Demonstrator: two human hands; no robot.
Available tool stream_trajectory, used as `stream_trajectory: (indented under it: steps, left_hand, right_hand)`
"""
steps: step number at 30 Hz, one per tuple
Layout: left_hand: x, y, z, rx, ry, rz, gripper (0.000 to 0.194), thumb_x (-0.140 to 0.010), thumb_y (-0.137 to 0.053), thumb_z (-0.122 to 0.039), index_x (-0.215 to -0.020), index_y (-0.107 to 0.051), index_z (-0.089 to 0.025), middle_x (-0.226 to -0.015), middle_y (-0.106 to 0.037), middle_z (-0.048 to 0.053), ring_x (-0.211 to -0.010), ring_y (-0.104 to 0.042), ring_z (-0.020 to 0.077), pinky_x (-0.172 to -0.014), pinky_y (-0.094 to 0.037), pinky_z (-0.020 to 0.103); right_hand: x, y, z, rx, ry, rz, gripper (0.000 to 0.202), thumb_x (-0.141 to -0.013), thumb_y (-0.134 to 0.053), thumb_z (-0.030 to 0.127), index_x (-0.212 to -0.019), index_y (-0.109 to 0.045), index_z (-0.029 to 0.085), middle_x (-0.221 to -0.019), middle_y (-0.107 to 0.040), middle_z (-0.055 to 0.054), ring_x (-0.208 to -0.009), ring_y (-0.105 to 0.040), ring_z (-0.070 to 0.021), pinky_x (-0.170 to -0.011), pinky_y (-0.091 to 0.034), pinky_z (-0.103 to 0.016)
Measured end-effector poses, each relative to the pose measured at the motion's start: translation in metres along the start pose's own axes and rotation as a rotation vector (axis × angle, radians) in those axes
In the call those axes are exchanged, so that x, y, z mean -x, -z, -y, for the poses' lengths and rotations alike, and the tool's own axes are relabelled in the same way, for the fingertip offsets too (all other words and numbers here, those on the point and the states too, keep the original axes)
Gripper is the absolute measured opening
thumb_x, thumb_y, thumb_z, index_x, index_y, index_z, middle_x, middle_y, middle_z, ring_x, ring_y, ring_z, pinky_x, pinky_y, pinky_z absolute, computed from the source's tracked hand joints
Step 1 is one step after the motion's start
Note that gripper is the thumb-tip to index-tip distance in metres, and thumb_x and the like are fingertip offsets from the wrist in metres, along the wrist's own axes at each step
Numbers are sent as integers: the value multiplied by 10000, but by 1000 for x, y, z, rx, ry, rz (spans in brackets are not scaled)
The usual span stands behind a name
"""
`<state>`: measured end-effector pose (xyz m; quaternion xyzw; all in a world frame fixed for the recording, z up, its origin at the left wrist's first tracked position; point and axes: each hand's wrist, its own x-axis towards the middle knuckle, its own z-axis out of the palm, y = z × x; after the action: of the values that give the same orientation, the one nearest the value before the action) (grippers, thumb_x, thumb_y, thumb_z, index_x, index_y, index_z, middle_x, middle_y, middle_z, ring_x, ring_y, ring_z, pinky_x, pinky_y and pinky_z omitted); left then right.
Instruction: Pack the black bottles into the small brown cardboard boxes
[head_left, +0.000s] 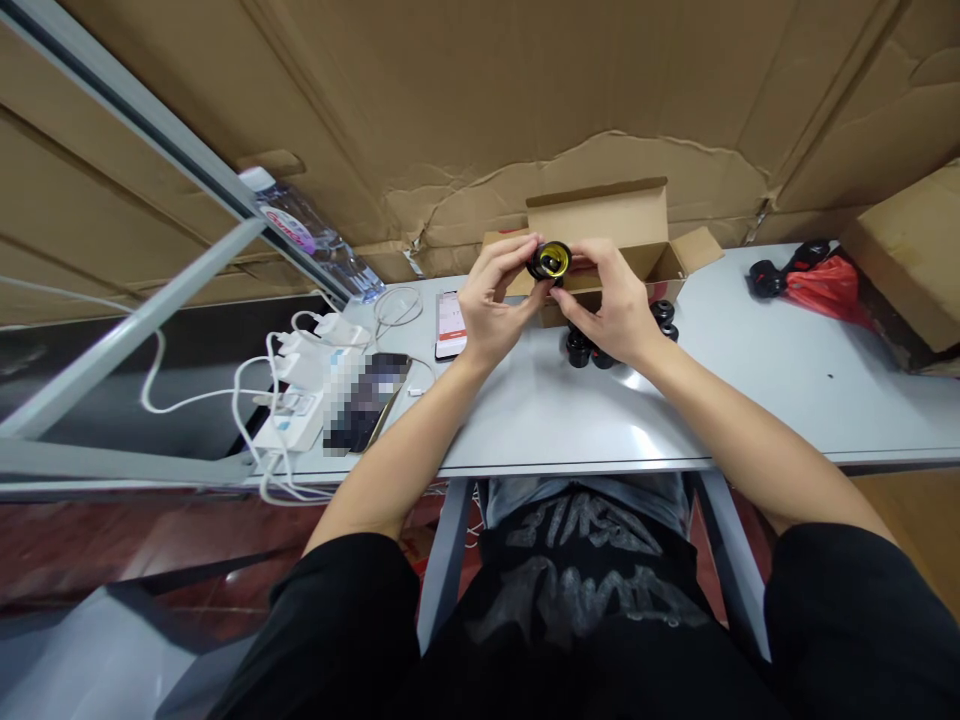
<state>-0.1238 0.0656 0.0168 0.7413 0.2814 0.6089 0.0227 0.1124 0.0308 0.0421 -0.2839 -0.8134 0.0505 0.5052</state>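
Note:
My left hand and my right hand hold a round black part between their fingertips, raised over the table. Its open end faces up and shows a yellow ring inside with something dark in the middle. Behind my hands stands an open cardboard box with its flaps up. Several small black round parts sit on the table below and beside my right hand, partly hidden by it.
On the white table, a lit phone, a dark phone and a power strip with white cables lie left. A water bottle leans behind. At right are a red bag, a black object and a large carton.

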Motion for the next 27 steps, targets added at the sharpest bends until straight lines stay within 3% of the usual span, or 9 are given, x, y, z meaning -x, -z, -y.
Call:
stream_trajectory:
  steps: [3,6,11,14,16,20,24,27]
  left_hand:
    - [2,0,0,17,-67,-64,486,-1254,-775,-758,-1675,-787,-515,-1616,-828,64,-1593,-872,387,-1312,-792,753]
    - [2,0,-6,8,-46,-70,484,-1253,-739,-804,-1618,-818,-498,-1650,-836,59,-1627,-854,438,-1362,-733,843]
    - [1,-7,-15,24,-12,-28,554,-1302,-583,-827,-1699,-759,-482,-1815,-754,69,-1737,-772,477,-1438,-640,892]
    - [4,-11,-15,12,-12,0,587,-1301,-592,-807,-1779,-708,-488,-1881,-700,84,-1789,-717,487,-1464,-618,869]
    - [7,-11,-12,-37,17,37,637,-1282,-631,-814,-1809,-694,-462,-1871,-704,108,-1809,-685,490,-1481,-604,846]
    - [9,-6,-3,-119,67,94,686,-1267,-619,-863,-1755,-711,-390,-1712,-792,151,-1734,-725,463,-1446,-642,790]
    - [-3,3,4,-131,150,151,763,-1240,-650,-887,-1795,-614,-365,-1632,-819,172,-1563,-830,434,-1344,-712,705]
    - [-19,9,9,-165,221,250,763,-1201,-775,-780,-1806,-590,-353,-1556,-857,162,-1441,-874,399,-1301,-728,647]
  right_hand:
    - [2,-4,3,5,-30,-4,505,-1326,-518,494,-1782,-609,298,-1671,-769,-208,-1538,-817,-439,-1350,-730,-736]
    - [3,-10,12,16,-102,-25,548,-1330,-508,573,-1816,-574,328,-1697,-761,-209,-1637,-770,-461,-1363,-713,-760]
    - [3,-17,26,-94,-108,-202,520,-1340,-523,693,-1689,-581,311,-1600,-810,-200,-1470,-871,-413,-1240,-799,-666]
    - [2,-16,24,-94,-240,-150,547,-1357,-509,708,-1728,-587,314,-1583,-820,-189,-1415,-891,-403,-1212,-805,-677]
    - [0,-15,17,-120,-290,-134,633,-1323,-559,825,-1698,-631,320,-1536,-831,-171,-1385,-898,-412,-1207,-801,-702]
    - [-6,-10,9,-197,-245,-125,798,-1170,-662,1061,-1465,-730,324,-1345,-865,-122,-1207,-917,-393,-1132,-824,-666]
    - [-14,8,5,-120,-204,-77,773,-1227,-546,1040,-1404,-767,320,-1378,-881,-138,-1232,-899,-394,-1185,-784,-656]
    - [-17,25,-14,-9,-231,-110,800,-1290,-369,991,-1319,-792,313,-1266,-882,-137,-1174,-883,-398,-1193,-746,-679]
